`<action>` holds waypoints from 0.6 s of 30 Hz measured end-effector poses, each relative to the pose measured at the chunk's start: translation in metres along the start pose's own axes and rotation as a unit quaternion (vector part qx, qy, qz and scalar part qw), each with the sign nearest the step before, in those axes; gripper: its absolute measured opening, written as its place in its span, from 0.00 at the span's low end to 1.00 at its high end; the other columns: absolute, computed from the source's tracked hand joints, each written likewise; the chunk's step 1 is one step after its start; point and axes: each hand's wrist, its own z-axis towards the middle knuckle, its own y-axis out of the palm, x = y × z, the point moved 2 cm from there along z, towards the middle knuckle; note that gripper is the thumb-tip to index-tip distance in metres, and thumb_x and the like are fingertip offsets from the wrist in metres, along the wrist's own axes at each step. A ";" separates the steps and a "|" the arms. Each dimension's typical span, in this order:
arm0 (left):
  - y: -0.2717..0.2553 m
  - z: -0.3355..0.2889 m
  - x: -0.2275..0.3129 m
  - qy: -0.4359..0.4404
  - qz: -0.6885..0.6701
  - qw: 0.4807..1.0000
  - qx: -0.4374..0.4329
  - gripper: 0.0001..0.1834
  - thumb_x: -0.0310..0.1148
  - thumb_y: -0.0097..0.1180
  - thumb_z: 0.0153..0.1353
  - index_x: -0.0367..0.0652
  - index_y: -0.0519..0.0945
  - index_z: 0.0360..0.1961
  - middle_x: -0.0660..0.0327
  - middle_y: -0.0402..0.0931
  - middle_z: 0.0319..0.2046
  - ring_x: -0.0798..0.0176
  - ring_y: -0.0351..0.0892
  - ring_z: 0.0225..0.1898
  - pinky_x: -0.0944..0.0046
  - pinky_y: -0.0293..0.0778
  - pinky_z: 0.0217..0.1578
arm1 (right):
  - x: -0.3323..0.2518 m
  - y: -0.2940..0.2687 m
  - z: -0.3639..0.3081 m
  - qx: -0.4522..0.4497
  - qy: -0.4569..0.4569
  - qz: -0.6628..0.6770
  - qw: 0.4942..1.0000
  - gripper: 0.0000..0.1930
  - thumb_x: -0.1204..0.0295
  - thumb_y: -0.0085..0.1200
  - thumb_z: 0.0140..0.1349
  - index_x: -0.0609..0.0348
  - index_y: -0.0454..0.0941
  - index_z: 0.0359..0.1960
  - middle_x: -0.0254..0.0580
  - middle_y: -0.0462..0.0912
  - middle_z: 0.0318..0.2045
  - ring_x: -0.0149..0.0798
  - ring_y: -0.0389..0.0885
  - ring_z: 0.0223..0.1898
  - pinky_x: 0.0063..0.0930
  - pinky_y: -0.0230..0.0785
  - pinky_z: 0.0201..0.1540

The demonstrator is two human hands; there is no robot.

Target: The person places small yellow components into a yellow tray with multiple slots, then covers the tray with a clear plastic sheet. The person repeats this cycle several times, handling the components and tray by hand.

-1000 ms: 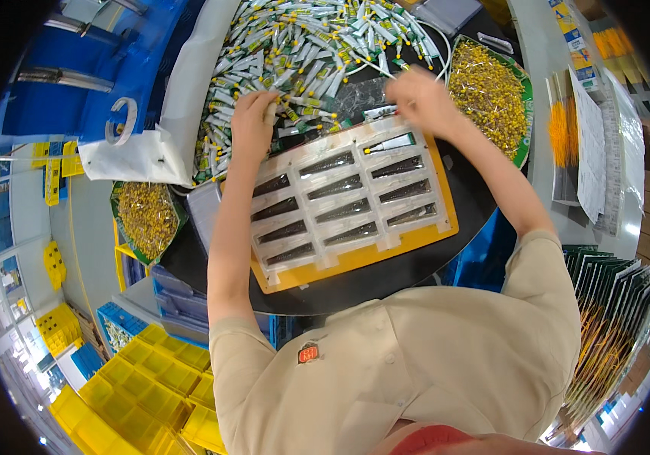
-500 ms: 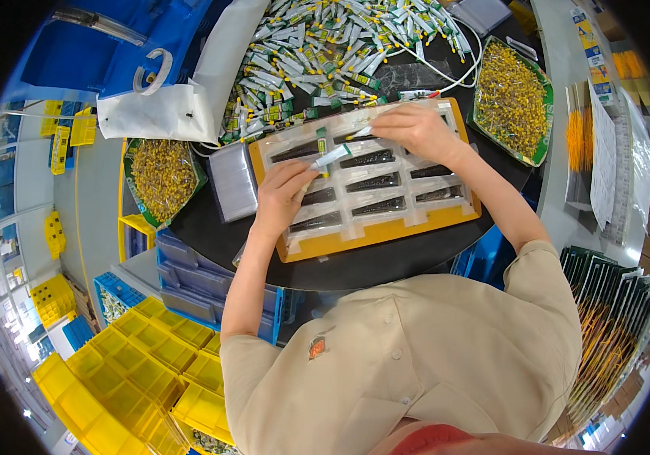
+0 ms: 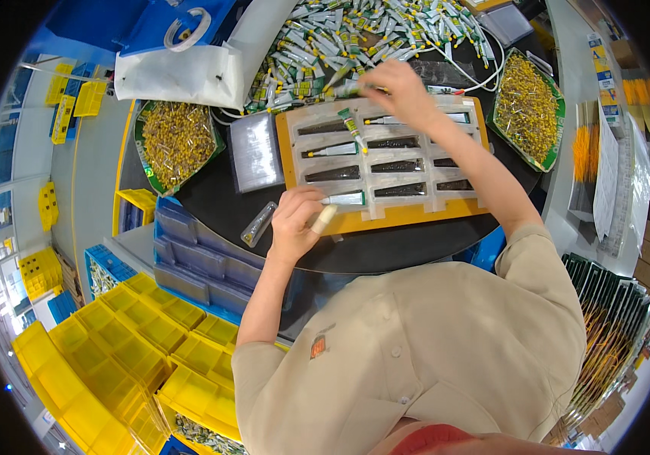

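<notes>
An orange-rimmed tray [image 3: 416,219] with rows of black wedge-shaped slots lies on the round black table. My left hand [image 3: 294,221] is closed at its lower left corner, fingertips on the end of a small tube [image 3: 347,199]; one finger wears a pale cover. Beyond the tray's far edge, my right hand [image 3: 399,89] hovers beside the heap of small tubes [image 3: 302,62]; motion blurs its fingertips, so a grip there cannot be made out. Another tube [image 3: 354,130] lies slanting across a divider. Several slots hold tubes, among them a yellow-capped tube [image 3: 331,149].
Green-edged boxes of small yellow-headed pieces stand at the left [image 3: 177,144] and right [image 3: 528,114]. A stack of clear plastic pieces [image 3: 256,155] and a clear blister shell [image 3: 259,224] lie left of the tray. A white cable [image 3: 498,64] loops near the heap. Yellow bins [image 3: 120,341] stand lower left.
My left hand has gone down to the tray's lower left corner with a tube. My right hand has moved from the tray to the heap. More tubes lie in the upper slots; the view has shifted.
</notes>
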 end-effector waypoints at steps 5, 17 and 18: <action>0.007 -0.013 -0.007 -0.009 0.052 0.997 -0.052 0.11 0.29 0.72 0.48 0.42 0.80 0.29 0.57 0.82 0.40 0.50 0.80 0.47 0.53 0.74 0.48 | -0.070 0.017 -0.011 -0.036 -0.149 -0.055 0.987 0.08 0.71 0.64 0.56 0.51 0.83 0.39 0.38 0.84 0.40 0.42 0.79 0.44 0.38 0.71 0.48; 0.003 0.066 -0.063 -0.019 0.130 0.991 0.030 0.13 0.24 0.60 0.61 0.40 0.84 0.47 0.53 0.80 0.46 0.46 0.76 0.50 0.51 0.73 0.52 | -0.060 -0.013 -0.022 -0.035 0.209 0.137 0.968 0.15 0.76 0.61 0.57 0.61 0.76 0.46 0.43 0.81 0.35 0.36 0.81 0.31 0.29 0.73 0.34; 0.000 0.077 -0.079 -0.031 0.144 0.989 0.023 0.12 0.25 0.58 0.63 0.41 0.84 0.48 0.52 0.80 0.48 0.45 0.76 0.51 0.51 0.72 0.54 | -0.056 -0.022 -0.033 -0.005 0.221 0.189 0.957 0.12 0.77 0.62 0.57 0.58 0.78 0.43 0.38 0.79 0.33 0.29 0.76 0.29 0.22 0.69 0.32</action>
